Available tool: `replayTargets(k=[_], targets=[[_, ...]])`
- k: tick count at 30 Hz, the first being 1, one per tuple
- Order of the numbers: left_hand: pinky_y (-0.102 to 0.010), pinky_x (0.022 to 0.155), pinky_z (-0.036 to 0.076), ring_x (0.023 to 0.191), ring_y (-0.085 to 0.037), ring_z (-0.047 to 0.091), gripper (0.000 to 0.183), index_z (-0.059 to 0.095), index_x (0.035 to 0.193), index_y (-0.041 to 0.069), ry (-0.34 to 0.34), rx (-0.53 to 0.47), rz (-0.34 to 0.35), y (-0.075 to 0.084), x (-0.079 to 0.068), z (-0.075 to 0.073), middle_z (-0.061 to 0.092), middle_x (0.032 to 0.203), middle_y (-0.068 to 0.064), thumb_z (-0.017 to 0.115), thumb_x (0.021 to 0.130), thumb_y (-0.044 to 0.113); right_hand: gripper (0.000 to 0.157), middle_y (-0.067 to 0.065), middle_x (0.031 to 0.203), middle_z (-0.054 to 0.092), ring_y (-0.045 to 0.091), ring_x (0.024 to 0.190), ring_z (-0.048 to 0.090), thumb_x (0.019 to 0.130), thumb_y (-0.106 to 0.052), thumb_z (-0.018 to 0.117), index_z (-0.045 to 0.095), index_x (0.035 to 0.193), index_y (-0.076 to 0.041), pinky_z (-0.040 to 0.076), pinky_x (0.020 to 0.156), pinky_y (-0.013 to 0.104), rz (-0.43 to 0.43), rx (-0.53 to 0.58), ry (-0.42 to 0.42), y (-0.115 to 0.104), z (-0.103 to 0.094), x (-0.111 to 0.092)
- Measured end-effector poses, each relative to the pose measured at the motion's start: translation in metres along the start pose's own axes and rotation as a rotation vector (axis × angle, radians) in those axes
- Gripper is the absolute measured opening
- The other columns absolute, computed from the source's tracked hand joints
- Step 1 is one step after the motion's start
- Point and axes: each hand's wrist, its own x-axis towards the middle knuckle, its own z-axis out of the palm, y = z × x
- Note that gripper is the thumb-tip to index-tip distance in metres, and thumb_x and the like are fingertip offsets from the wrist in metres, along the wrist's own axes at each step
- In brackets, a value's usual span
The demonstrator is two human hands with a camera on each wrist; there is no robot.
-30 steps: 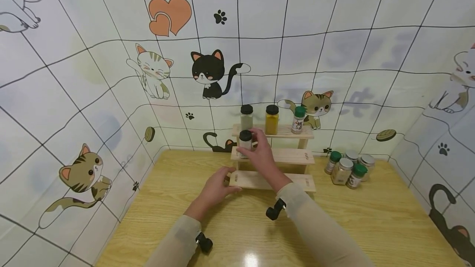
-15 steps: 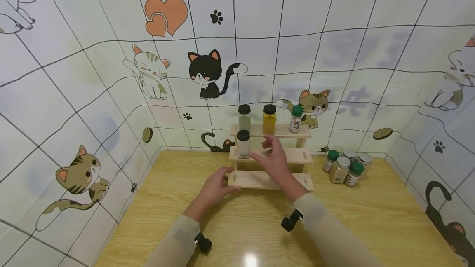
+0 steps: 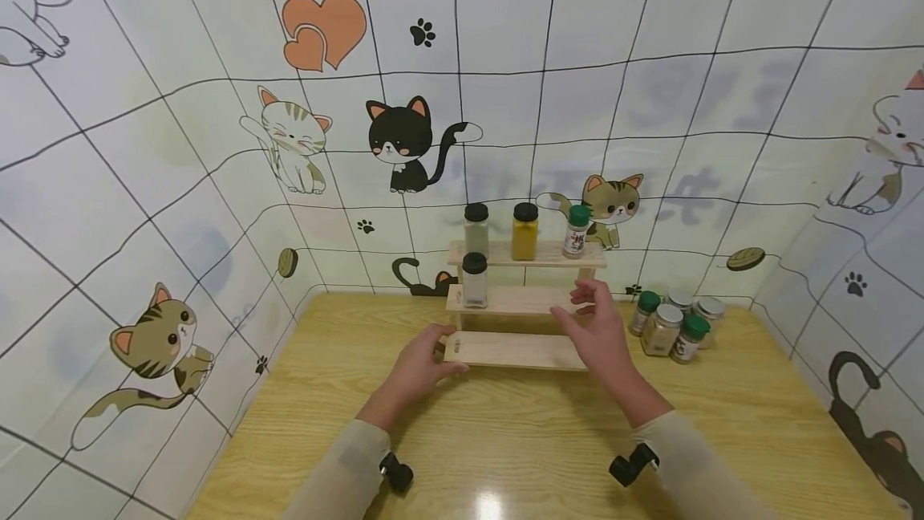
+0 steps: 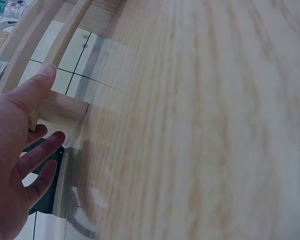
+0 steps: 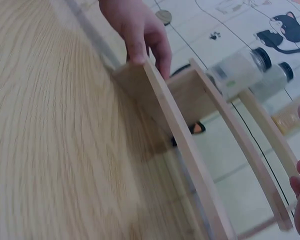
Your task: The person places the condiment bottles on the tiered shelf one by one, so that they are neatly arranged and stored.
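A three-tier wooden shelf rack (image 3: 516, 349) stands on the table against the wall. My left hand (image 3: 420, 363) grips the left end of its lowest board, thumb on the front edge and fingertips around the end, as the left wrist view shows. My right hand (image 3: 601, 335) holds nothing; thumb and fingers are spread beside the rack's right end. On the middle board's left end stands a clear black-lidded jar (image 3: 474, 287). Along the top board are a pale-green-filled jar (image 3: 476, 237), a yellow-filled jar (image 3: 524, 241) and a green-capped shaker bottle (image 3: 575, 239).
Right of the rack, several spice jars stand bunched on the wooden table (image 3: 462, 432), among them a silver-lidded jar (image 3: 662, 335) and a green-capped shaker (image 3: 689, 341). A cat-printed wall covering (image 3: 505, 103) rises behind and at both sides.
My right hand has let go of the black-lidded jar on the middle board and moved right to the rack's right end. My left hand has stayed at the lowest board.
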Motion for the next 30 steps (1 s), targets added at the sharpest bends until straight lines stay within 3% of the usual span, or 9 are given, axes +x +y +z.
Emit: replayTargets(k=[6,11,16,25,30], targets=[[-0.046,0.094,0.06,0.116,-0.025,0.07,0.077,0.059,0.155,0.013,-0.002,0.012,0.0,-0.001,0.001,0.001,0.063,0.147,-0.004,0.094,0.092,0.039,0.041,0.022,0.124,0.061,0.019,0.109,0.058,0.108,-0.005,0.072,0.053,0.144,0.004,0.049,0.094,0.029,-0.068,-0.104,0.192,0.022,-0.043,-0.014],[-0.047,0.093,0.061,0.116,-0.027,0.071,0.076,0.059,0.155,0.013,0.006,0.011,0.002,0.001,0.001,0.0,0.064,0.146,-0.005,0.094,0.092,0.038,0.038,0.015,0.122,0.06,0.01,0.104,0.057,0.108,-0.004,0.069,0.055,0.143,0.006,0.046,0.089,0.02,-0.033,-0.128,0.344,0.036,-0.077,-0.028],[-0.047,0.095,0.06,0.117,-0.026,0.071,0.076,0.058,0.156,0.012,0.001,-0.001,0.004,0.002,0.001,0.0,0.064,0.147,-0.005,0.093,0.093,0.039,0.043,0.014,0.124,0.056,0.009,0.105,0.054,0.105,-0.001,0.071,0.055,0.144,0.006,0.043,0.088,0.016,-0.008,-0.209,0.438,0.055,-0.105,-0.037],[-0.047,0.094,0.061,0.117,-0.027,0.071,0.077,0.058,0.156,0.011,-0.002,0.011,-0.001,0.001,0.0,0.0,0.064,0.147,-0.006,0.093,0.093,0.039,0.058,0.027,0.134,0.051,0.035,0.118,0.051,0.102,-0.003,0.076,0.053,0.155,0.001,0.035,0.089,0.021,0.083,-0.357,0.479,0.077,-0.128,-0.049],[-0.048,0.095,0.06,0.117,-0.028,0.071,0.078,0.058,0.157,0.01,-0.006,-0.001,-0.008,0.002,-0.001,-0.001,0.063,0.148,-0.007,0.094,0.092,0.037,0.059,0.029,0.136,0.049,0.041,0.123,0.05,0.101,-0.004,0.079,0.056,0.155,-0.001,0.033,0.095,0.025,0.075,-0.393,0.48,0.089,-0.132,-0.051]])
